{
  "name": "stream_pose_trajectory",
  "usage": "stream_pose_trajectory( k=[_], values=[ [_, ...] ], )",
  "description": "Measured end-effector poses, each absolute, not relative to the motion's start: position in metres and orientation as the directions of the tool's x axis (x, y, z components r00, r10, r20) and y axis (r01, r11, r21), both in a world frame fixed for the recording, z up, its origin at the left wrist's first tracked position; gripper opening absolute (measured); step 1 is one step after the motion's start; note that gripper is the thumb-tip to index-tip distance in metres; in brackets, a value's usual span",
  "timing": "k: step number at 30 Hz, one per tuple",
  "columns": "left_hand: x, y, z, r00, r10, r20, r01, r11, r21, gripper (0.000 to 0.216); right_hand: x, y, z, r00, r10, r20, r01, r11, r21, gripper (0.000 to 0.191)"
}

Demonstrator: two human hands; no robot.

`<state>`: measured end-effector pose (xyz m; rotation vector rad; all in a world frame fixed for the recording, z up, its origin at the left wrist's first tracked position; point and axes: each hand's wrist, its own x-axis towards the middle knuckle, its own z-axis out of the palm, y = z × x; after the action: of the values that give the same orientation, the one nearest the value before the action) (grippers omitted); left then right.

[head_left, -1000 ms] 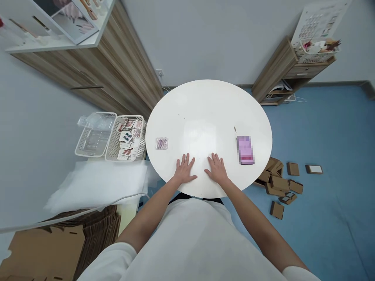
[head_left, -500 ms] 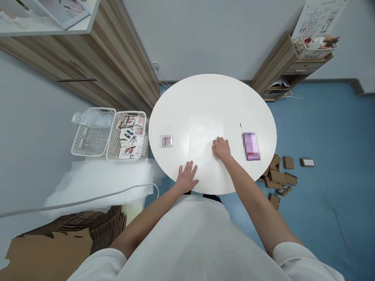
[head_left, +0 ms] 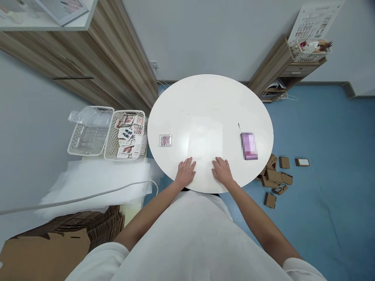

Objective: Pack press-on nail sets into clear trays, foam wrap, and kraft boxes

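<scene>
Near the front edge of the round white table [head_left: 205, 93], my left hand [head_left: 185, 171] rests on the tabletop with its fingers spread. Level with it on the right, my right hand [head_left: 222, 170] also lies on the table, fingers apart and holding nothing. Ahead of both hands is a faint pale rectangle [head_left: 205, 140]; I cannot tell whether it is a thin sheet or a reflection. A small clear case of false nails [head_left: 165, 140] sits left of my left hand. To the right of my right hand lies a pink-purple box [head_left: 249, 146], its face blurred.
Left of the table stand a basket of nail cards [head_left: 129, 134] and a basket of clear plastic cases [head_left: 92, 134]. White sheets [head_left: 96, 181] and flattened cardboard [head_left: 47, 253] lie below them. Small brown boxes [head_left: 274, 176] are on the floor at right.
My right hand has drawn back toward the table's front edge, and its curled fingers have opened out. My left hand has stayed at nearly the same spot.
</scene>
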<state>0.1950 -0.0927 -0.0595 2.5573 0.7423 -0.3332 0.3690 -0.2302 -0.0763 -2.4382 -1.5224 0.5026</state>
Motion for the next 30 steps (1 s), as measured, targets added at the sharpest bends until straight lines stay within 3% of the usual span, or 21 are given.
stream_pose_trajectory(
  k=[11, 16, 19, 22, 26, 30],
  values=[
    [0.204, -0.091, -0.062, 0.810, 0.479, -0.337, 0.572, -0.772, 0.276, 0.052, 0.371, -0.234, -0.075, 0.402, 0.904, -0.144, 0.817, -0.425, -0.389, 0.037],
    [0.197, -0.084, -0.062, 0.782, 0.566, -0.260, 0.623, -0.703, 0.344, 0.050, 0.366, -0.213, -0.057, 0.476, 0.878, -0.055, 0.741, -0.434, -0.512, 0.041],
    [0.188, -0.062, -0.062, 0.634, 0.742, -0.218, 0.750, -0.522, 0.406, 0.054, 0.356, -0.177, -0.047, 0.508, 0.857, -0.083, 0.594, -0.418, -0.688, 0.041],
    [0.175, -0.026, -0.064, 0.408, 0.899, -0.159, 0.812, -0.278, 0.513, 0.064, 0.339, -0.136, -0.045, 0.489, 0.823, -0.289, 0.301, -0.471, -0.829, 0.042],
    [0.160, 0.025, -0.069, 0.220, 0.954, -0.204, 0.718, -0.016, 0.696, 0.062, 0.314, -0.091, -0.055, 0.392, 0.778, -0.490, -0.043, -0.517, -0.855, 0.048],
    [0.154, 0.056, -0.076, 0.162, 0.939, -0.303, 0.682, 0.116, 0.723, 0.051, 0.297, -0.059, -0.064, 0.385, 0.762, -0.522, -0.168, -0.498, -0.851, 0.054]
  ],
)
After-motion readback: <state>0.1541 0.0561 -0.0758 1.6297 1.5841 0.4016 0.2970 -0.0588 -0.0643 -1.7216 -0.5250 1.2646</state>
